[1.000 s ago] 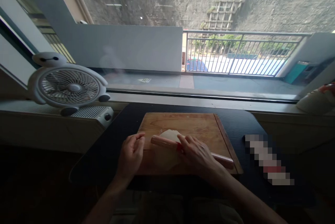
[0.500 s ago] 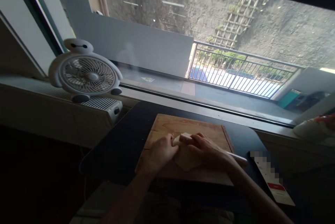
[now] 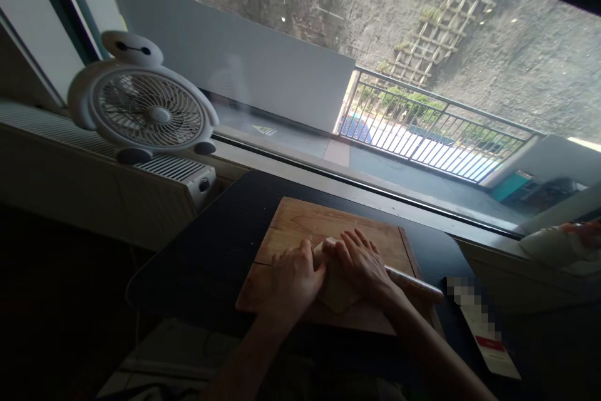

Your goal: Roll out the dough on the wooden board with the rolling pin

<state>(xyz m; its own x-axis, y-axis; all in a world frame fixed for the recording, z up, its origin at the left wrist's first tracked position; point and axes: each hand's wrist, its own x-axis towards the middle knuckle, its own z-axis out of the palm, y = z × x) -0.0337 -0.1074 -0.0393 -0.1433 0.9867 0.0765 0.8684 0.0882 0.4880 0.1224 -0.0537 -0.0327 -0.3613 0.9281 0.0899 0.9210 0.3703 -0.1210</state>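
A pale, flattened sheet of dough (image 3: pixel 339 291) lies on the wooden board (image 3: pixel 300 216). My left hand (image 3: pixel 293 276) is at the dough's left edge, its thumb and curled fingers closed on that edge. Across the dough slants a wooden rolling pin (image 3: pixel 413 283), its right end sticking out past my wrist and over the board's right side. On top of the pin rests my right hand (image 3: pixel 364 263), open, with fingers stretched forward. Both hands cover part of the dough and the pin's middle.
The board sits on a dark table (image 3: pixel 206 251). At the table's right edge lies a flat item with a red band (image 3: pixel 491 343), partly blurred. A white fan (image 3: pixel 157 114) stands on a radiator (image 3: pixel 176 169) at left. A window runs behind the table.
My right hand has gone from curled around the pin to flatter, with fingers spread forward. My left hand has shifted slightly and its fingers loosened a little. The camera view has tilted.
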